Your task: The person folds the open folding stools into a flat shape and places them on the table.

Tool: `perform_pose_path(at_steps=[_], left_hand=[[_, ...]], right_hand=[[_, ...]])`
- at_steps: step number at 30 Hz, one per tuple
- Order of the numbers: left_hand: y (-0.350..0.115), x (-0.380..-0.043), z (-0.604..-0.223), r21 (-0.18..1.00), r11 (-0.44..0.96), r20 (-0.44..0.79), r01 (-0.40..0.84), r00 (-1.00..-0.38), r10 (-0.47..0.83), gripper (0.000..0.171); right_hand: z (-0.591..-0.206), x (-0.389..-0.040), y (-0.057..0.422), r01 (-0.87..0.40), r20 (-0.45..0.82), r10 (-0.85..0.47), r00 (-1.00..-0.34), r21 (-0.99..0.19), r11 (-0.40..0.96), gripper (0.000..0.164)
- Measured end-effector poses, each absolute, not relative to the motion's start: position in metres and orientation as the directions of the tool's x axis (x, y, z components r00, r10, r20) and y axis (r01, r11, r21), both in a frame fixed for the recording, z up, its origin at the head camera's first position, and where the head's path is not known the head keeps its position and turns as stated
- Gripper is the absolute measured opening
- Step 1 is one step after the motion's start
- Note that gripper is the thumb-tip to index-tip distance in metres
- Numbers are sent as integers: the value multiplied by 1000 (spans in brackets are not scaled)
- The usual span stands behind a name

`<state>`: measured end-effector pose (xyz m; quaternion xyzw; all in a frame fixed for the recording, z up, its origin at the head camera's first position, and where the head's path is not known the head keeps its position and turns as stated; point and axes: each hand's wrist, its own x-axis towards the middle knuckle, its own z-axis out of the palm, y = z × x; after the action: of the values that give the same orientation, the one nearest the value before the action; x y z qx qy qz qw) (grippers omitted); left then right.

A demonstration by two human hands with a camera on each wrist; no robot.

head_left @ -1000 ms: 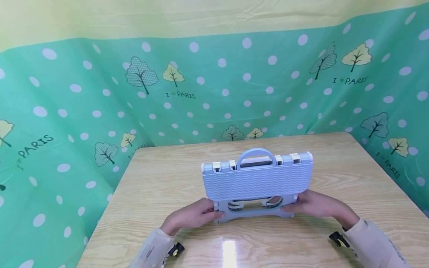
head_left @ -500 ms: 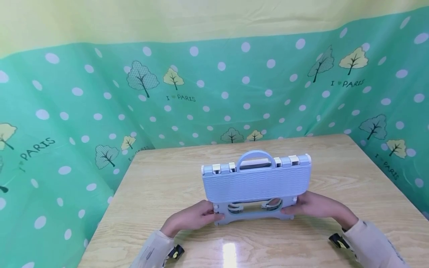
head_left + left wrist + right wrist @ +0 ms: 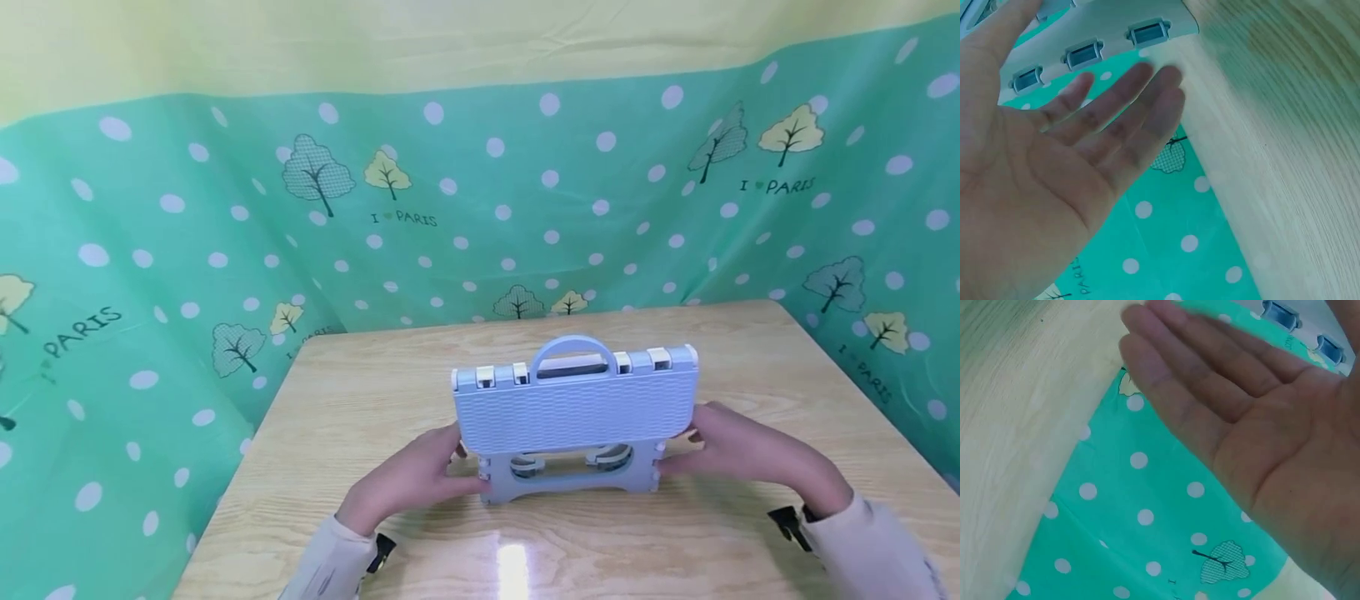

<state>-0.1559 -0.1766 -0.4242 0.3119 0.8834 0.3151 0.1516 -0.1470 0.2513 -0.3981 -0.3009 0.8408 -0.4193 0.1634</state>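
The pale-blue plastic folding stool (image 3: 573, 408) sits between left hand (image 3: 1060, 169) and right hand (image 3: 1266, 434); only the wrist views show palms, left fingers straight, slightly spread, right ones straight, together.

In the head view, the textured top of the blue stool (image 3: 573, 412) conceals most of its rear structure; some fingertips of the left hand (image 3: 408, 483) and right hand (image 3: 757, 450) are hidden behind its ends. The bottom edge cuts off both sleeves (image 3: 333, 554) and the near side of the tabletop (image 3: 375, 375). Both wrist views crop the stool and thumbs; right-hand fingertips (image 3: 1169, 315) are blurred.
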Motion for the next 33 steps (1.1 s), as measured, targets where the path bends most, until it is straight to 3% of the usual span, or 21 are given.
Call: perform_pose_path(at_steps=[3,11,33], left_hand=[[-176,-157,-424,653,582,-32,484,-750,660,75],[-173,-158,-426,684,531,-21,500,-714,700,62],[-172,-159,-424,699,505,-1,507,-705,709,51]], right_hand=[[-402,-148,248,-363,3,-648,-762,-830,424,79],[-408,-148,238,-432,123,-643,-756,-832,348,74],[-406,-148,236,-423,113,-643,-757,-836,351,68]])
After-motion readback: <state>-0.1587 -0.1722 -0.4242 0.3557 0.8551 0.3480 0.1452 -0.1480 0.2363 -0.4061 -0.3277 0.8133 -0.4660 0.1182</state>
